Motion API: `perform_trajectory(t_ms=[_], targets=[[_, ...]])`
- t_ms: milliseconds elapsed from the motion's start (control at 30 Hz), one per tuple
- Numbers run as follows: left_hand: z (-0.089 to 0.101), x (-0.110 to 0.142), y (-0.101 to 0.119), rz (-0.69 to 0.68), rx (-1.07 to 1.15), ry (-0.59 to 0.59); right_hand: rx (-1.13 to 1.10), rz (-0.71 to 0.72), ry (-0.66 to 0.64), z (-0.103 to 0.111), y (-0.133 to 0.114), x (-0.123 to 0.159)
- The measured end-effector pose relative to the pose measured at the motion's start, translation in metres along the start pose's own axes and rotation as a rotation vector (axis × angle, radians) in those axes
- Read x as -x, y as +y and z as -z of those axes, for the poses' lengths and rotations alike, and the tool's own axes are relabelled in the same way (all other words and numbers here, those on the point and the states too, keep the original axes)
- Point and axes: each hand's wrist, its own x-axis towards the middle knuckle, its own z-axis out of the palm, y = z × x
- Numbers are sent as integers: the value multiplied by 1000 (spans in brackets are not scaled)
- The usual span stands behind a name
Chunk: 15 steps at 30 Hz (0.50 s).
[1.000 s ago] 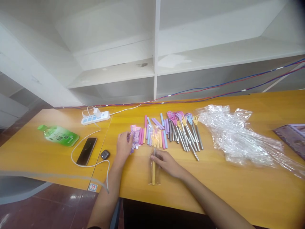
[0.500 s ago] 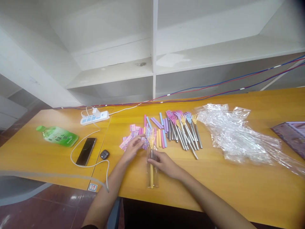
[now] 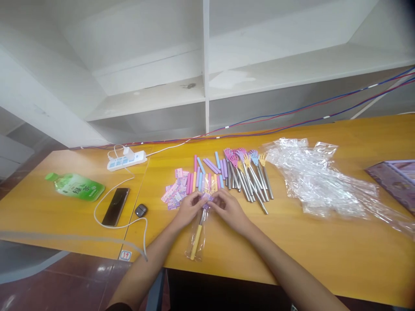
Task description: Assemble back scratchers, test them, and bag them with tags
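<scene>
A yellow-handled back scratcher in a clear plastic sleeve (image 3: pixel 196 236) lies on the wooden table (image 3: pixel 324 250), tilted towards me. My left hand (image 3: pixel 189 208) and my right hand (image 3: pixel 227 207) meet at its top end, fingers pinched together on the sleeve's opening and a small pink label (image 3: pixel 206 197). More pink labels (image 3: pixel 173 193) lie in a loose heap just left of my hands. Behind them is a row of pastel back scratchers (image 3: pixel 238 173) with metal shafts.
A pile of empty clear sleeves (image 3: pixel 317 181) lies to the right, with a purple box (image 3: pixel 397 181) at the far right edge. On the left are a green drink pouch (image 3: pixel 75 187), a black phone (image 3: pixel 116 206), a small dark device (image 3: pixel 142 210), a power strip (image 3: pixel 126 160) and cables.
My left hand left the label heap with a pink label and joined my right hand at the sleeve's top. The bagged scratcher has tilted and slid slightly left.
</scene>
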Motion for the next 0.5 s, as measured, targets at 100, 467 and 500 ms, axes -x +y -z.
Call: perform_trajectory(t_ms=[100,467,500], targets=[[-3,1,1,-8,61,11,-92,-46,14,-1,2,-1],[0,8,10,60,62,-22,-211,-7,241,7,-1,-2],[0,8,11,59,59,-33,-139,56,240,7,-4,0]])
